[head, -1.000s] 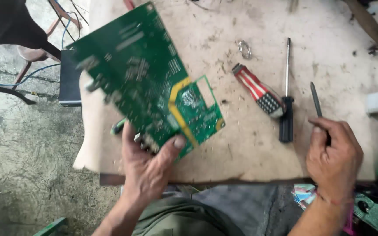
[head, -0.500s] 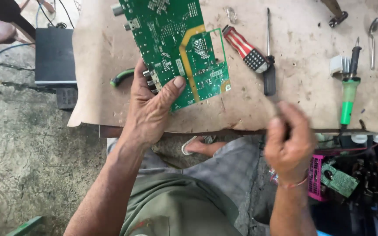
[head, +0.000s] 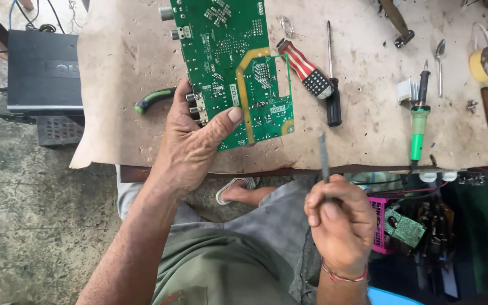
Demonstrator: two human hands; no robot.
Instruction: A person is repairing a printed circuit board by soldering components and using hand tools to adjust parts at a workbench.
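My left hand (head: 190,144) grips the near corner of a large green circuit board (head: 230,62), thumb on its top face, over the paper-covered bench (head: 125,85). My right hand (head: 340,220) is closed around a thin grey metal tool (head: 323,155) that points up toward the bench's front edge. It hovers below the bench, to the right of the board.
On the bench lie a red-and-white striped screwdriver (head: 303,68), a black-handled screwdriver (head: 332,85), a green soldering iron (head: 418,121), a green-handled tool (head: 153,100), a tape roll (head: 484,63) and a spoon-like tool (head: 439,65). A black box (head: 43,70) sits left; a pink basket (head: 380,226) below right.
My right hand has lifted the thin grey tool off the bench and drawn it back toward me, below the edge. My left hand keeps hold of the board, which now sits more upright.
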